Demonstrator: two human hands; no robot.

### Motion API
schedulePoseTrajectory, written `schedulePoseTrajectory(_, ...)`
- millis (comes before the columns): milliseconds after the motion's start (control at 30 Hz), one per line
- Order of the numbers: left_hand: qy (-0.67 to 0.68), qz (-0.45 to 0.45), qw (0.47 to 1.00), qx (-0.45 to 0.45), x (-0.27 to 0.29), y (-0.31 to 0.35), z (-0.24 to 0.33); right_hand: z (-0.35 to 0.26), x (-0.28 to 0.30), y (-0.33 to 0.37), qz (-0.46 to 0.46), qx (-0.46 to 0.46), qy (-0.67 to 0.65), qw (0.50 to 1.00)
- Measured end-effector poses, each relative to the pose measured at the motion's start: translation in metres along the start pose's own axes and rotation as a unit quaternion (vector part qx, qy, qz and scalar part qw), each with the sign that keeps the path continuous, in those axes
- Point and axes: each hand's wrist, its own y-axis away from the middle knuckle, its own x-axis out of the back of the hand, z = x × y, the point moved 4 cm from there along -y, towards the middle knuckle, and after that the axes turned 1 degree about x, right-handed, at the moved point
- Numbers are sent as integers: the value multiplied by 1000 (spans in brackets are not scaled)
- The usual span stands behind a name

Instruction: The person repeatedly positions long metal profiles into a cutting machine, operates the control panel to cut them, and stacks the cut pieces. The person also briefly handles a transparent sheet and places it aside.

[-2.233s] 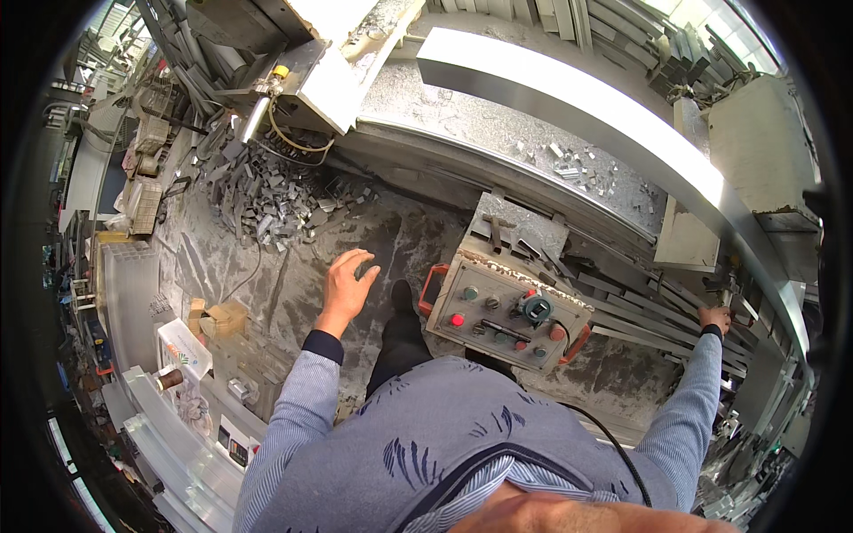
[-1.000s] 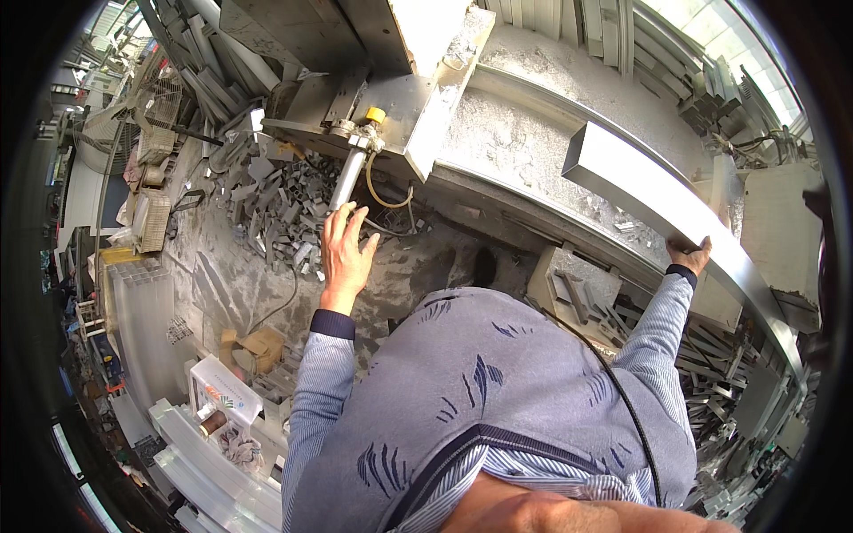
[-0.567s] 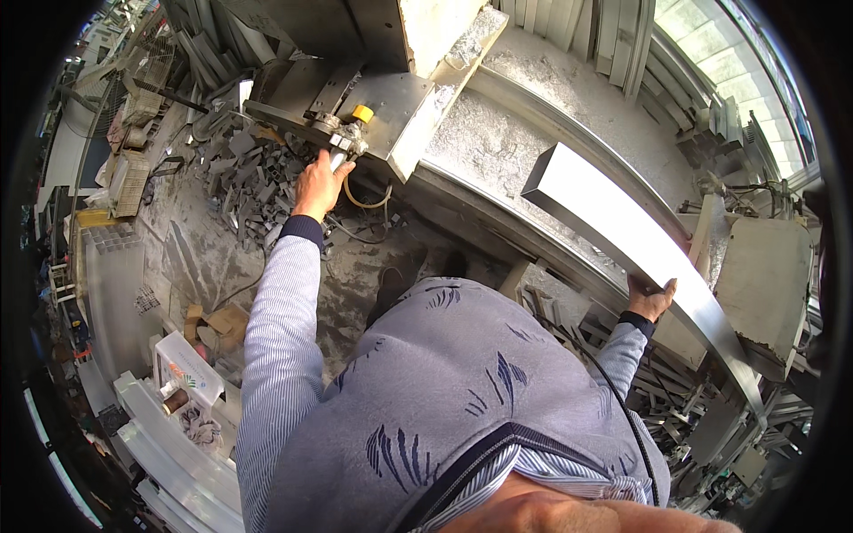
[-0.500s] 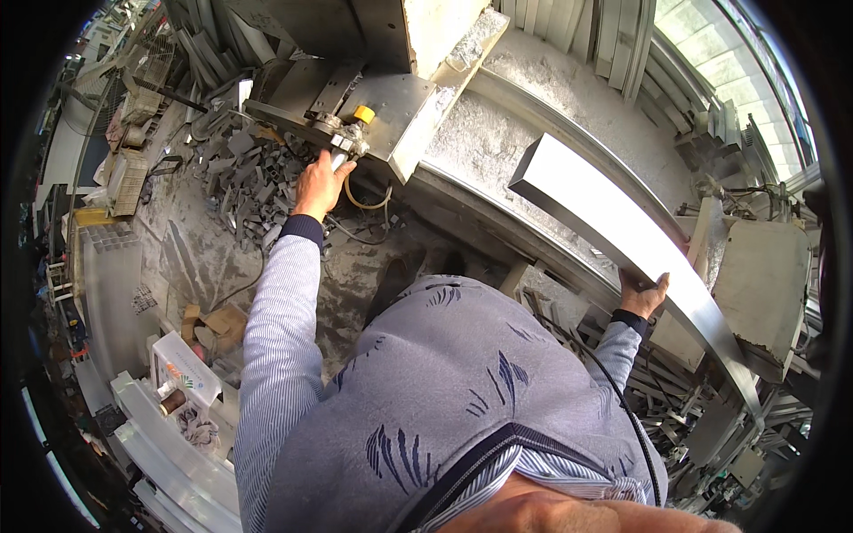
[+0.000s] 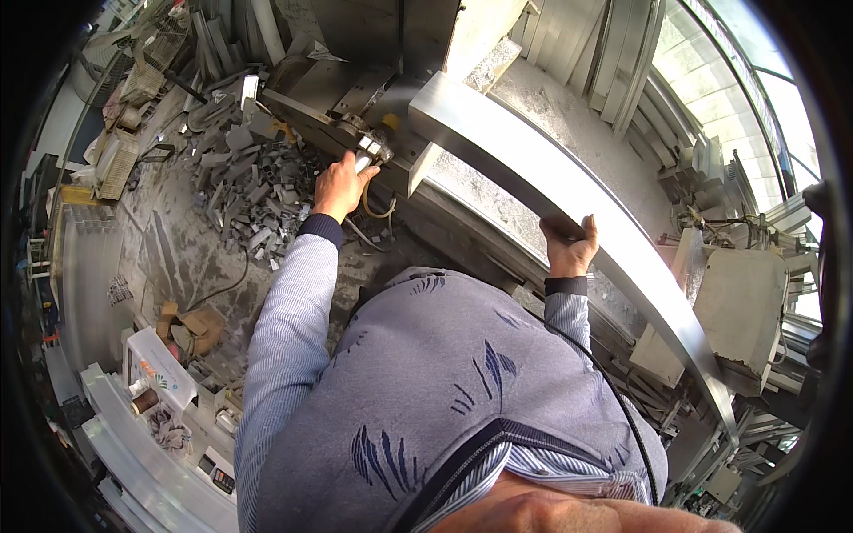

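Note:
A long silver metal profile (image 5: 542, 147) with a rectangular section slants from the machine table to the lower right. My right hand (image 5: 570, 249) is closed on its near edge, thumb on top and fingers hidden beneath. My left hand (image 5: 340, 186) is closed round a light-coloured handle (image 5: 362, 160) on the metal fitting at the machine's front. Above that fitting is a yellow knob (image 5: 390, 122), and a yellowish hose (image 5: 378, 211) loops down beside the hand. The profile's far end lies over the machine's metal plate, close to the tall housing (image 5: 431, 35); whether it touches is unclear.
A heap of small metal offcuts (image 5: 244, 186) covers the floor to the left. Long profiles (image 5: 613, 62) lean at the back right, near a pale machine box (image 5: 737, 298). A cardboard box (image 5: 200, 329) and a white box (image 5: 160, 369) stand at the lower left.
My right hand has moved left and away from me, carrying the profile with its far end toward the machine housing. My left hand stays on the handle; the whole view has shifted slightly.

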Motion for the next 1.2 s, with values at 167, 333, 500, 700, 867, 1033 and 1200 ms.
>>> schedulePoseTrajectory(167, -9, 6, 1000, 3, 2, -1, -3, 28, -35, -17, -28, -50, -22, 998)
schedulePoseTrajectory(333, -3, 8, 1000, -4, 3, -2, -3, 45, -54, -34, -24, -50, -22, 998)
schedulePoseTrajectory(500, 0, 12, 1000, -10, 2, -2, -6, 66, -58, -37, -45, -61, -4, 997)
schedulePoseTrajectory(700, 11, 4, 1000, 28, 0, 2, -3, 80, -69, -43, -30, -68, -29, 997)
schedulePoseTrajectory(867, 8, 24, 999, 41, 1, 9, 5, 78, -72, -35, -57, -76, -11, 995)
schedulePoseTrajectory(1033, 12, 23, 999, 45, 1, 11, 6, 74, -72, -33, -58, -62, -11, 996)
schedulePoseTrajectory(1200, 12, 29, 999, 43, 0, 10, 6, 74, -70, -35, -62, -64, 7, 996)
